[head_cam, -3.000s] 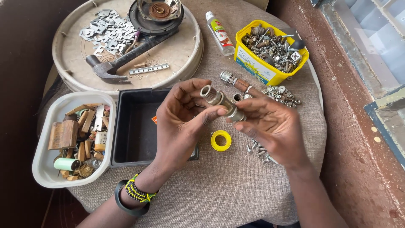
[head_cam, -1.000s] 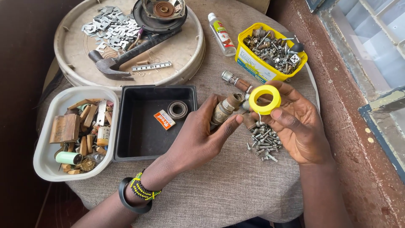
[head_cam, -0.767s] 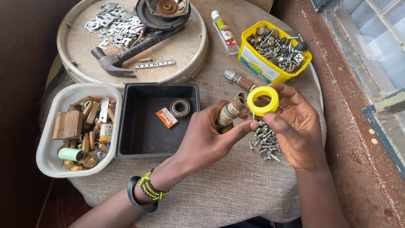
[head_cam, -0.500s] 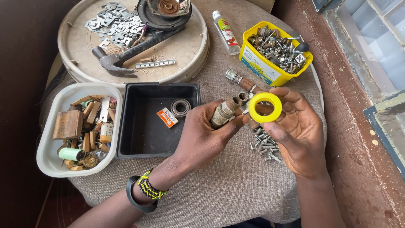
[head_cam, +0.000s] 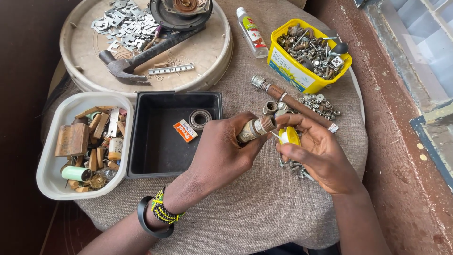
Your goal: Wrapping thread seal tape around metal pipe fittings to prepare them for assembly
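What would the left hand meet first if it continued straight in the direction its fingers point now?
The left hand holds a threaded pipe fitting pointing up and right. Straight on, it would probably meet the right hand and its yellow tape roll first; depth is unclear.

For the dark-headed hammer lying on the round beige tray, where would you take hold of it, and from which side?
Probably the dark hammer's long handle, near its upper-right end, from above. The shaft lies flat and slanted across the round beige tray, bare along its middle, while the heavy head sits lower left beside small metal plates.
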